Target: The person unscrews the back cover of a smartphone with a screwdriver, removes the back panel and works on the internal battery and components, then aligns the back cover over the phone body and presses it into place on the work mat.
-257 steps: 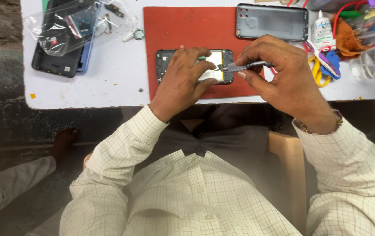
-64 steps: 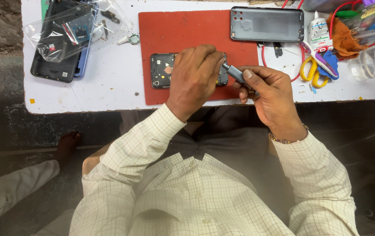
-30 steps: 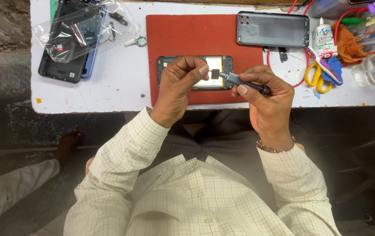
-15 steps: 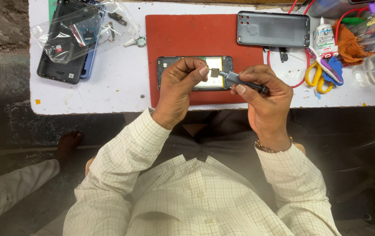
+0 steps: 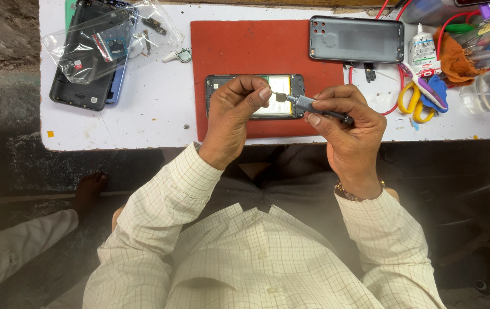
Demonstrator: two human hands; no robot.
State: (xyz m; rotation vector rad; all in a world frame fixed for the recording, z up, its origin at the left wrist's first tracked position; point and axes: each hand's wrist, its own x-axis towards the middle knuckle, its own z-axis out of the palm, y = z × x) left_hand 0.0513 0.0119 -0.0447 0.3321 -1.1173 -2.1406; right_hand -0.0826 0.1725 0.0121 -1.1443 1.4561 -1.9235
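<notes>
An opened phone [image 5: 282, 86] with its back off lies on a red mat [image 5: 245, 51], showing a pale battery. My right hand [image 5: 348, 123] grips a grey screwdriver [image 5: 308, 105] whose tip points left over the phone. My left hand [image 5: 234, 109] hovers above the phone's left half, thumb and forefinger pinched together at the screwdriver's tip; whether a tiny part sits between them is too small to tell.
A grey phone back cover [image 5: 356, 39] lies at the mat's top right. Other phones under a clear plastic bag [image 5: 93, 48] sit at the left. Yellow scissors [image 5: 411, 103], a glue bottle [image 5: 424, 48], red wires and cloths crowd the right. The white table's edge [image 5: 142, 143] is near me.
Over the last seconds both hands lifted off the phone, uncovering its battery. My right hand swung the screwdriver level, and my left fingertips came to pinch at its tip.
</notes>
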